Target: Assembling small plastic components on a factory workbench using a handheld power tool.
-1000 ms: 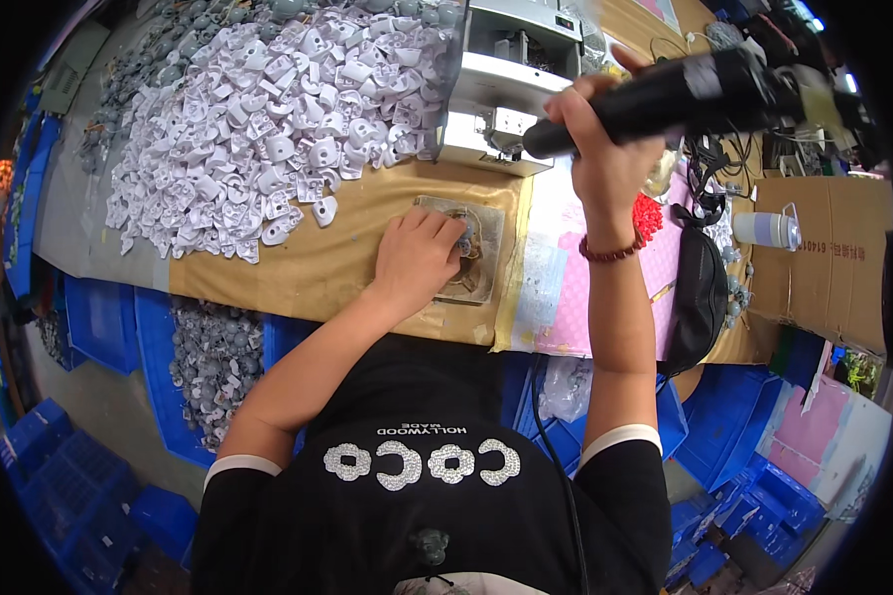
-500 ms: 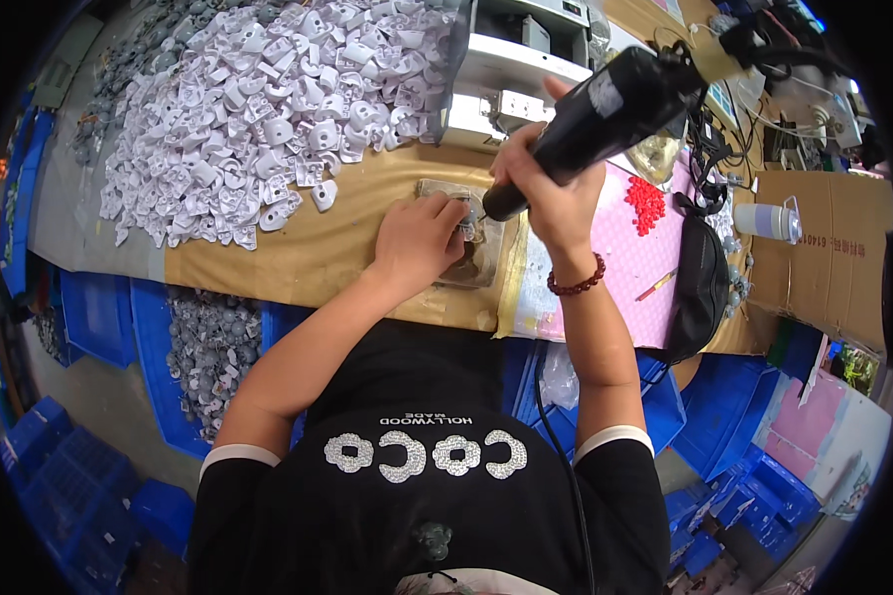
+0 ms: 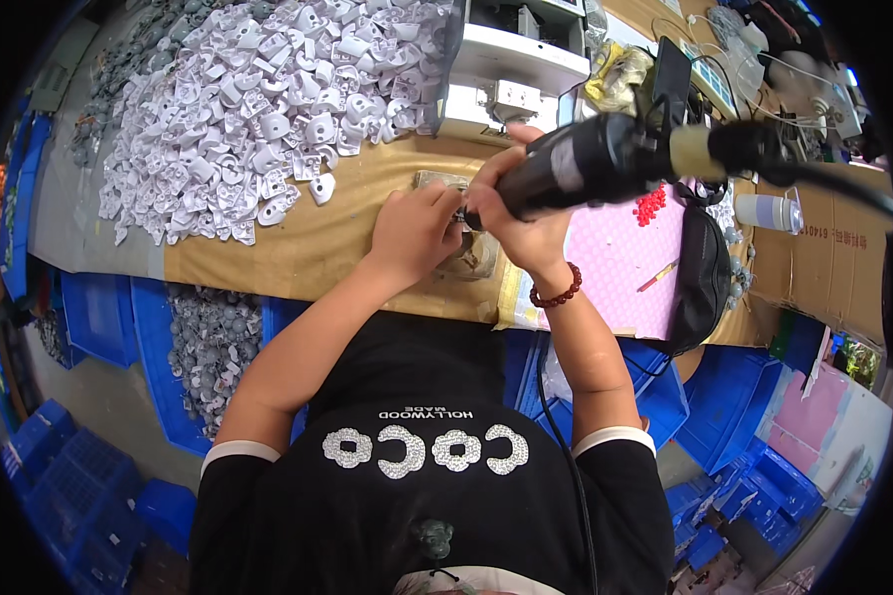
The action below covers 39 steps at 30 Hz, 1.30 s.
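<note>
My right hand (image 3: 526,233) is wrapped round a black electric screwdriver (image 3: 585,164). The tool leans nearly flat, its cord end to the right and its nose toward my left fingertips. My left hand (image 3: 415,236) is closed over a small brown work block (image 3: 478,260) on the table, pinching a small grey part that my fingers mostly hide. Both hands meet over this block, and the screwdriver's tip is hidden between them. A large heap of white plastic parts (image 3: 258,119) lies to the left of the block.
Behind the hands stands a white metal unit (image 3: 511,59). On the right are a pink sheet (image 3: 615,278) with small red pieces (image 3: 650,206), a black pouch (image 3: 700,283), a cup (image 3: 767,212) and a cardboard box (image 3: 833,248). Blue bins (image 3: 99,317) sit below the table.
The screwdriver has come down and tipped flatter, its nose now at my left fingertips. My right hand has moved left and nearer to my left hand, which stays on the block.
</note>
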Tool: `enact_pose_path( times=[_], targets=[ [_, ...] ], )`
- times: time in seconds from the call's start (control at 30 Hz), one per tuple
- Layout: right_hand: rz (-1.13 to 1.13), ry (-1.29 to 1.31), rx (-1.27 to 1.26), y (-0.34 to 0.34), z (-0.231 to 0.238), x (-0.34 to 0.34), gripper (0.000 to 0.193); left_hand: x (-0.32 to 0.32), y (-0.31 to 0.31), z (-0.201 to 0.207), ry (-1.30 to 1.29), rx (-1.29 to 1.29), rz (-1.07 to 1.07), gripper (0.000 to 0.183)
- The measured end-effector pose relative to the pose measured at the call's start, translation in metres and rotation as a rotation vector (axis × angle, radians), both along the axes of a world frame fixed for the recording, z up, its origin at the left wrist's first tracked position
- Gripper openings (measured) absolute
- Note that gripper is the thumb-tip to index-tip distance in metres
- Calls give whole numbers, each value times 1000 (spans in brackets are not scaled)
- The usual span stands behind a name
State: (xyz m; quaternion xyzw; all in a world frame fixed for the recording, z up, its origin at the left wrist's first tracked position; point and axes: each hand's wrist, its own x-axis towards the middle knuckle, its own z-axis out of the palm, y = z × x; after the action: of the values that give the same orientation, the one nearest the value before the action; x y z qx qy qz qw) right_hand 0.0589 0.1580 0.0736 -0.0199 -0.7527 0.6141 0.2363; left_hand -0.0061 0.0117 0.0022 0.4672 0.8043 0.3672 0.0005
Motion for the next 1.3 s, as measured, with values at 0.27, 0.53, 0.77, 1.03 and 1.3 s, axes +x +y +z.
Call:
enact_pose_path(
  times=[0.27, 0.53, 0.77, 1.03, 1.3],
  targets=[
    [59, 124, 43, -10, -10, 9, 60, -1, -3, 5, -14, -49, -27, 33],
    [114, 173, 207, -9, -8, 8, 66, -2, -1, 5, -67, 8, -40, 36],
    [-5, -2, -165, 2, 2, 9, 62, -1, 1, 2, -85, -67, 1, 38],
    [-587, -262, -183, 117, -56, 11, 50, 2, -5, 8, -134, -89, -22, 34],
    [-247, -379, 113, 30, -62, 34, 19, 4, -10, 1, -35, -27, -28, 31]
  ],
)
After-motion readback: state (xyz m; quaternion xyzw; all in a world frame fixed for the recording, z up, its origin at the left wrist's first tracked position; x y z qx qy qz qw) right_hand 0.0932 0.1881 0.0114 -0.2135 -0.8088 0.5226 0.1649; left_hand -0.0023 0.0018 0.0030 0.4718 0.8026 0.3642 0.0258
